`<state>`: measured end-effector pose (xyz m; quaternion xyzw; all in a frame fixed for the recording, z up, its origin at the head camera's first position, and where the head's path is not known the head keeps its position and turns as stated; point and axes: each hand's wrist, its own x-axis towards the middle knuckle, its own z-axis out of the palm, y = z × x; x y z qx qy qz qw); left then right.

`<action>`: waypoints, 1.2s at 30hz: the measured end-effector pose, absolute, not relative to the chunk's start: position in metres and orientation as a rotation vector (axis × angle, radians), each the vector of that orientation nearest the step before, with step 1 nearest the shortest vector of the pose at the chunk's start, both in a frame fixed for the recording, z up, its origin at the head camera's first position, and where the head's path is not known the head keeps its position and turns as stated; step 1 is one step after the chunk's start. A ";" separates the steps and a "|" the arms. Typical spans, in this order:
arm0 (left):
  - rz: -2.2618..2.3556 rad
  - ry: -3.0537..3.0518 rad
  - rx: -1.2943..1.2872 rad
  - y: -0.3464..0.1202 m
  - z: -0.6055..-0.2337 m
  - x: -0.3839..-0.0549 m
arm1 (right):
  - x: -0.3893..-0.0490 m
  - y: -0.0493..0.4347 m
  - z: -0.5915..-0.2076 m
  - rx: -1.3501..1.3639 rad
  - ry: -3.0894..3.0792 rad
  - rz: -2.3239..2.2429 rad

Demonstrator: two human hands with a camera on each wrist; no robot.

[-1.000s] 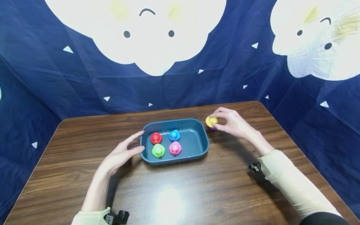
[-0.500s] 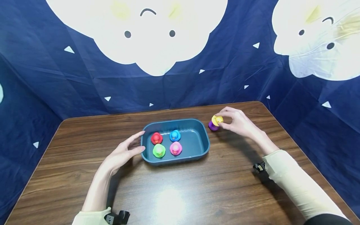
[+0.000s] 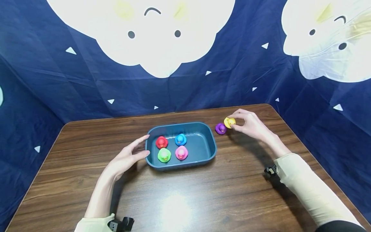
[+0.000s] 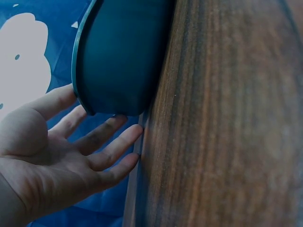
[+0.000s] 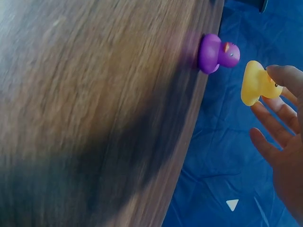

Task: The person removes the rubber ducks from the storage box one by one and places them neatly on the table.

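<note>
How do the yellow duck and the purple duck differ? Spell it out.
The right hand pinches the yellow duck; no hand touches the purple duck.
The yellow duck is held above the table, while the purple duck sits on it.
Both are toy ducks of similar shape, and both are outside the blue tray.

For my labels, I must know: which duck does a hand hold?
The yellow duck, pinched by the right hand; the purple duck stands on the table, the red, green, blue and pink ones in the tray.
</note>
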<state>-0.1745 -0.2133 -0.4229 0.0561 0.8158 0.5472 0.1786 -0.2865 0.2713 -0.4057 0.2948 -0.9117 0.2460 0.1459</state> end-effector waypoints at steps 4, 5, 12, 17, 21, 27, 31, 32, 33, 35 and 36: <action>1.549 2.309 0.155 -0.213 -0.423 -0.174 | -0.288 0.274 -0.408 0.825 -2.638 0.715; 1.549 2.311 0.155 -0.213 -0.423 -0.174 | -0.288 0.275 -0.408 0.823 -2.641 0.721; 1.572 2.302 0.162 -0.213 -0.424 -0.173 | -0.292 0.281 -0.415 0.796 -2.651 0.718; 1.580 2.295 0.159 -0.213 -0.424 -0.173 | -0.294 0.286 -0.419 0.788 -2.667 0.717; 1.575 2.297 0.159 -0.213 -0.424 -0.173 | -0.296 0.288 -0.420 0.787 -2.680 0.709; 1.572 2.298 0.152 -0.212 -0.424 -0.174 | -0.298 0.290 -0.422 0.759 -2.712 0.714; 1.573 2.297 0.155 -0.213 -0.424 -0.174 | -0.299 0.291 -0.424 0.767 -2.717 0.709; 1.574 2.297 0.157 -0.213 -0.424 -0.174 | -0.299 0.292 -0.425 0.773 -2.717 0.709; 1.575 2.297 0.158 -0.213 -0.424 -0.174 | -0.300 0.292 -0.426 0.780 -2.717 0.707; 1.576 2.297 0.161 -0.213 -0.425 -0.173 | -0.301 0.293 -0.427 0.784 -2.719 0.711; 1.575 2.299 0.163 -0.213 -0.425 -0.173 | -0.301 0.293 -0.428 0.779 -2.724 0.716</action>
